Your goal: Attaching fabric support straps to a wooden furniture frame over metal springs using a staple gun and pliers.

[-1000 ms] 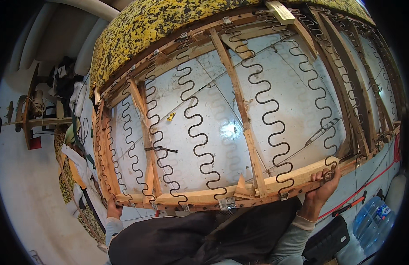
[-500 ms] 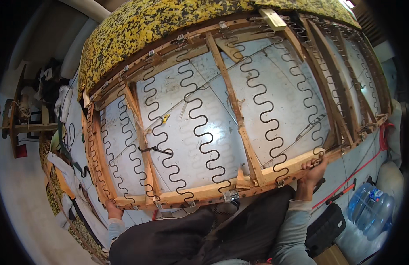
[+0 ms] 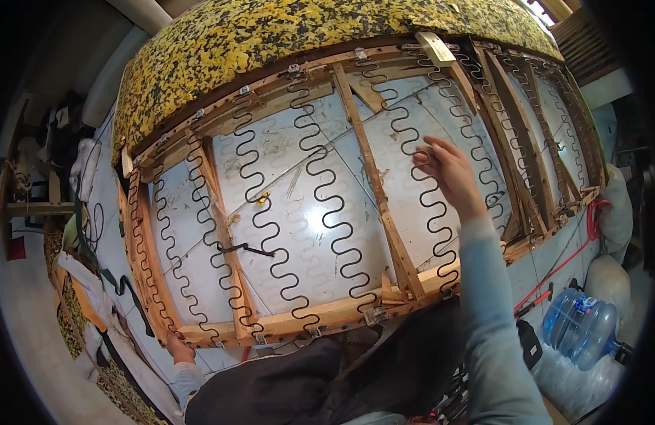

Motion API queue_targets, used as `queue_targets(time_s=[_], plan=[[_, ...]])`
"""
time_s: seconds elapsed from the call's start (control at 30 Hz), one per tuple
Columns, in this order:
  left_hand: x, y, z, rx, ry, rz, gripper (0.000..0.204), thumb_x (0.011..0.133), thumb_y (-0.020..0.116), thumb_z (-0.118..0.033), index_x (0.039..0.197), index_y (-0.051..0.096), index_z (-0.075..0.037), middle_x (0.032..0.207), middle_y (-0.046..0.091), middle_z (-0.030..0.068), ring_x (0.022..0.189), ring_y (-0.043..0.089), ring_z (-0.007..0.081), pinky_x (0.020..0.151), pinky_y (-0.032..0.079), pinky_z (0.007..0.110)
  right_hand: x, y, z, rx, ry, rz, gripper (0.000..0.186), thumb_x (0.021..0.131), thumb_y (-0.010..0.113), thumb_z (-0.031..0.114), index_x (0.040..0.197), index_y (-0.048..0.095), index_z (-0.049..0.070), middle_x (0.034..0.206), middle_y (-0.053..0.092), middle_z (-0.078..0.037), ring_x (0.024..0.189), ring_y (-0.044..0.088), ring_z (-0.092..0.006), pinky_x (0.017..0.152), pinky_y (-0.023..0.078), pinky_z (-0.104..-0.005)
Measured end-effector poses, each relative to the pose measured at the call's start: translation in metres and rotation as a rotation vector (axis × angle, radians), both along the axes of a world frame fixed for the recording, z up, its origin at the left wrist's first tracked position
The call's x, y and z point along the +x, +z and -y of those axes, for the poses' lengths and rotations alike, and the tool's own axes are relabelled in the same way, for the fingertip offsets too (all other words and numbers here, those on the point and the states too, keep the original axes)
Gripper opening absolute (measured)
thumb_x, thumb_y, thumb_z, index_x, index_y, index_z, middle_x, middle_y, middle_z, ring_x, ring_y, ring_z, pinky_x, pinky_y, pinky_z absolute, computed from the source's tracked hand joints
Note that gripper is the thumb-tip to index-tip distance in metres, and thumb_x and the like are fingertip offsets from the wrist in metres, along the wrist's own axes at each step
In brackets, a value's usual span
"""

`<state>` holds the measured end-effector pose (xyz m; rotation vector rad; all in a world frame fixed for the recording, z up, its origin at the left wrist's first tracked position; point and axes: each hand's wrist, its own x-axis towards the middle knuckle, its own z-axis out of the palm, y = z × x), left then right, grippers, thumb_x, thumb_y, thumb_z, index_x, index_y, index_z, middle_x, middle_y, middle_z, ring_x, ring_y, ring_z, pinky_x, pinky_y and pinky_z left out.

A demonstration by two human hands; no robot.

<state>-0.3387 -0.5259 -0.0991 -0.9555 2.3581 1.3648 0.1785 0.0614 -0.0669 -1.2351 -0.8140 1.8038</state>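
A wooden sofa frame (image 3: 386, 205) strung with black zigzag springs (image 3: 326, 202) lies in front of me. At its near left corner my left hand (image 3: 179, 349) is closed around the bottom rail, with part of the fingers hidden by the wood. My right hand (image 3: 446, 170) is raised over the right middle of the frame, fingers apart and loosely bent. Its fingertips overlap a zigzag spring (image 3: 435, 225); whether they touch it I cannot tell. A short dark metal link (image 3: 248, 248) joins a spring to a wooden crosspiece on the left.
Yellow and black foam (image 3: 257, 46) covers the frame's far part. To the right are a red hose (image 3: 554, 268) and a large blue water bottle (image 3: 581, 326). A wooden stand (image 3: 41, 209) and piled fabric and foam scraps (image 3: 94, 304) are at the left.
My right hand has let go of the near right rail and moved up and left over the springs. My left hand stays on the left corner. The view has shifted slightly.
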Motion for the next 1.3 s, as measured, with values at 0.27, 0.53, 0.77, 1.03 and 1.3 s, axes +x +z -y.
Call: queue_targets(time_s=[0.27,0.53,0.77,1.03,1.3], plan=[[-0.006,-0.001,0.003,0.041,0.040,0.067,0.032,0.094,0.054,-0.047,0.085,0.056,-0.017,0.081,0.057,-0.0002,0.077,0.060,0.0245,0.058,0.048,0.049,-0.090,-0.111,-0.109,0.967,0.227,1.150,0.055,0.081,0.074,0.041,0.120,0.062,0.004,0.111,0.059,-0.025,0.104,0.058,-0.0363,0.088,0.047,-0.0437],[-0.010,0.002,0.004,-0.008,0.017,0.170,0.030,0.092,0.057,-0.049,0.089,0.059,-0.019,0.082,0.060,-0.0033,0.072,0.059,0.0193,0.054,0.050,0.040,-0.092,-0.074,-0.138,0.774,0.384,0.972,0.038,0.077,0.072,0.031,0.099,0.059,0.003,0.101,0.068,-0.020,0.094,0.064,-0.0382,0.077,0.051,-0.0415],[-0.008,0.003,0.006,0.021,-0.174,0.158,0.022,0.084,0.062,-0.041,0.086,0.056,-0.020,0.081,0.059,-0.0047,0.072,0.059,0.0195,0.051,0.046,0.037,-0.026,-0.053,-0.074,0.301,0.231,1.306,0.053,0.077,0.069,0.039,0.115,0.061,0.002,0.113,0.067,-0.022,0.106,0.063,-0.0404,0.090,0.050,-0.0453],[0.001,0.011,-0.007,0.013,-0.159,0.175,0.052,0.085,0.055,-0.056,0.117,0.048,-0.016,0.112,0.056,0.0045,0.092,0.059,0.0270,0.071,0.046,0.041,0.056,0.014,0.073,0.220,0.207,0.619,0.049,0.096,0.060,0.036,0.120,0.058,-0.007,0.100,0.067,-0.025,0.093,0.066,-0.0333,0.087,0.050,-0.0370],[-0.002,0.047,-0.022,-0.484,-0.040,-0.229,0.095,0.087,0.044,-0.077,0.150,0.034,-0.006,0.145,0.047,0.0176,0.114,0.057,0.0359,0.096,0.044,0.048,-0.003,0.050,0.222,0.971,0.223,1.037,0.038,0.084,0.068,0.019,0.118,0.061,0.004,0.121,0.058,-0.017,0.117,0.053,-0.0362,0.110,0.033,-0.0521]])
